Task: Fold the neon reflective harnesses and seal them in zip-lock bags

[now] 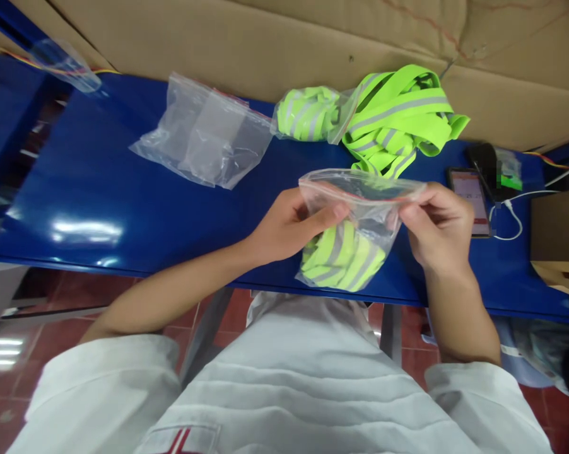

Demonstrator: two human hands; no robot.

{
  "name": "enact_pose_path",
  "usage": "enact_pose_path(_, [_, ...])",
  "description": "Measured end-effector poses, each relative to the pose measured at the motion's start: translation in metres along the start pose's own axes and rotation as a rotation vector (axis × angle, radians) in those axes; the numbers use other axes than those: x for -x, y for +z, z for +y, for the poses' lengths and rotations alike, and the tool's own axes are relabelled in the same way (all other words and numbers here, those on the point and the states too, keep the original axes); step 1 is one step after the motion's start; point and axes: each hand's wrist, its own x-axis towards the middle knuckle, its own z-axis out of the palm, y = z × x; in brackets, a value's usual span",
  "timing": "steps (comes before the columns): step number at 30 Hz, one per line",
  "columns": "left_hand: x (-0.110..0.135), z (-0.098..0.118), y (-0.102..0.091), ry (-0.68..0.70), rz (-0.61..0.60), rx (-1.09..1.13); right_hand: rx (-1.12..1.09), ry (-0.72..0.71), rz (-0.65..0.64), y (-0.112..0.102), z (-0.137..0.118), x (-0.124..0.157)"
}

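Note:
Between my hands is a clear zip bag [383, 217] with a red line along its top and its mouth gaping. Inside it sits a folded bundle of neon yellow-green reflective strap [344, 255] with grey stripes. My left hand [291, 224] grips the bag's left side, thumb lying across the front below the seal. At the top right corner, my right hand [440, 224] pinches the bag between thumb and fingers. Just beyond the bag lies a loose heap of the same strap [402, 120], beside another bagged bundle [308, 113].
Clear plastic bags [209, 132] lie on the blue table [99, 183] at left, near a clear plastic cup [71, 66]. A phone [469, 195], a white cable [518, 221] and an open cardboard box [559, 230] are at right. Cardboard [265, 44] lines the back.

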Motion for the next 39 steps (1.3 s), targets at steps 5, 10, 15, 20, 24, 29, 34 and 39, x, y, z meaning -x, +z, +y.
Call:
enact_pose_path(5, [-0.013,-0.028,0.002,-0.193,-0.029,0.234,-0.032,0.194,-0.021,0.005,0.003,-0.009])
enact_pose_path(10, [-0.020,-0.041,-0.006,-0.215,0.032,0.173,-0.011,0.214,0.049,0.003,0.010,-0.012])
enact_pose_path(15, [-0.021,-0.041,-0.007,-0.269,0.044,0.244,0.003,0.200,0.037,0.004,0.009,-0.013])
enact_pose_path(20, [-0.022,-0.035,-0.002,-0.211,0.111,0.321,-0.022,0.186,0.088,0.005,0.009,-0.015])
enact_pose_path(24, [-0.021,-0.031,0.001,-0.205,0.189,0.433,-0.035,0.201,0.112,0.006,0.012,-0.015])
enact_pose_path(29, [-0.018,-0.029,0.000,-0.176,0.242,0.431,0.029,0.155,0.081,0.006,0.017,-0.015])
enact_pose_path(34, [-0.017,-0.031,0.001,-0.117,0.305,0.426,0.051,0.093,0.112,0.007,0.021,-0.014])
enact_pose_path(39, [-0.016,-0.027,0.001,-0.043,0.240,0.410,0.087,0.086,0.077,0.012,0.015,-0.014])
